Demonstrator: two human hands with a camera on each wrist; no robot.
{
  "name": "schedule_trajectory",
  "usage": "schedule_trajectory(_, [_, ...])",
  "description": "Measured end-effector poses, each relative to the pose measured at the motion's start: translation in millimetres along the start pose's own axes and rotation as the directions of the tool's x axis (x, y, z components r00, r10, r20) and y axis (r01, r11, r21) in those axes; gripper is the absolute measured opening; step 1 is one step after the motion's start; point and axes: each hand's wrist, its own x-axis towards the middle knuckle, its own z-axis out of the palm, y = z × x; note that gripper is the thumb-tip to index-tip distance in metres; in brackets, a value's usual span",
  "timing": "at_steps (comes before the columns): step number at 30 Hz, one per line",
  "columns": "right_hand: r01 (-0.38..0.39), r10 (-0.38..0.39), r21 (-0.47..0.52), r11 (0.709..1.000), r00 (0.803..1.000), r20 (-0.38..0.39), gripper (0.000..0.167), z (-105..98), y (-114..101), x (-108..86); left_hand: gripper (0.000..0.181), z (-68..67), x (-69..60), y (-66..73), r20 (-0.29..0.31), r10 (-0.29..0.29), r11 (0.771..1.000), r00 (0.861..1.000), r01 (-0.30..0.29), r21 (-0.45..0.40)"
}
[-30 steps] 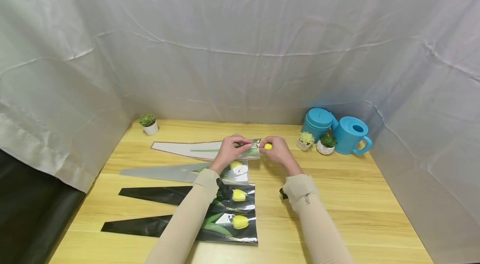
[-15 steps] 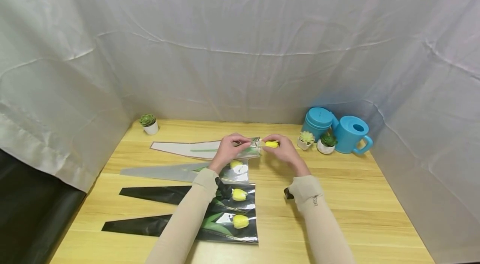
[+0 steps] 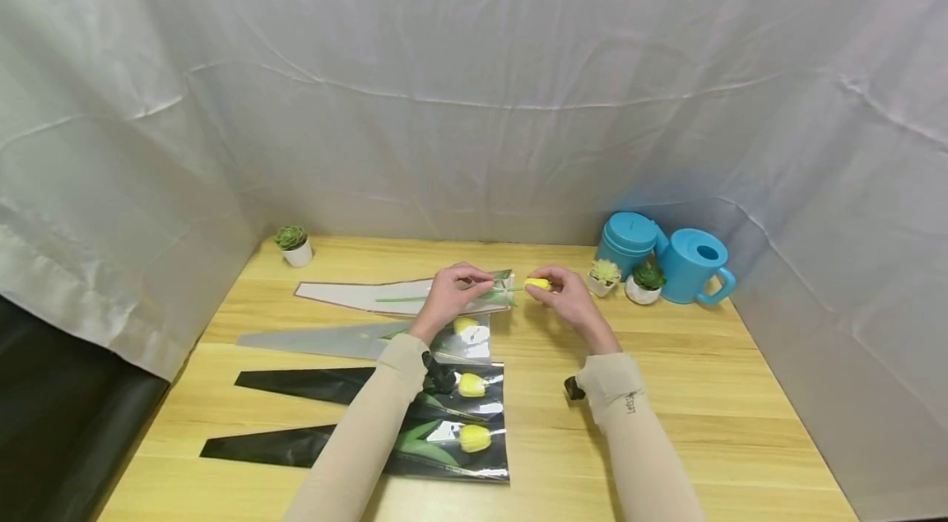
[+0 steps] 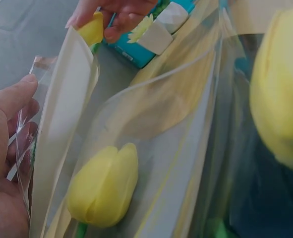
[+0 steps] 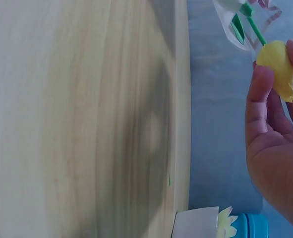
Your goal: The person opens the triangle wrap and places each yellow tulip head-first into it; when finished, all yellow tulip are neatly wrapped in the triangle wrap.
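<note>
At the back of the table lies a white flower sleeve (image 3: 341, 291) with a clear front and a thin dark border. My left hand (image 3: 448, 298) pinches it near its wide right end; in the left wrist view the clear film (image 4: 29, 119) bends between thumb and fingers. A yellow tulip (image 3: 537, 284) has its green stem running into the sleeve. My right hand (image 3: 569, 300) grips the bloom between thumb and fingertips, just right of the sleeve's mouth. The right wrist view shows the bloom (image 5: 280, 69) outside the film, leaves and stem behind it.
In front lie a grey sleeve (image 3: 311, 342) and two black sleeves (image 3: 304, 384), each with a yellow tulip inside. Two small potted succulents (image 3: 643, 290), a blue lidded cup (image 3: 628, 242) and a blue watering can (image 3: 690, 271) stand back right. Another potted succulent (image 3: 298, 254) stands back left.
My right hand has shifted slightly right with the tulip's bloom, and more green stem shows between bloom and sleeve. The left hand stays about where it was on the sleeve.
</note>
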Motion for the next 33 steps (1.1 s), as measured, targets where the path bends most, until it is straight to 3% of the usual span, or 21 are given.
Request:
schedule_trajectory(11, [-0.04,0.035,0.161,0.986,0.999,0.036,0.037,2.4,-4.5,-1.5,0.017,2.1,1.9,7.2,0.0,0.021,1.0,1.0,-0.021,0.016])
schedule_trajectory(24, [-0.003,0.002,0.13,0.991,1.0,0.003,0.033,9.5,-3.5,-1.2,0.017,3.7,1.1,12.2,0.009,0.006,0.999,1.0,-0.007,0.035])
schedule_trajectory(33, [-0.022,0.017,0.182,0.983,0.999,0.027,0.032,14.2,-4.3,0.4,0.018,5.6,1.8,14.3,0.003,0.036,0.999,0.999,-0.036,0.016])
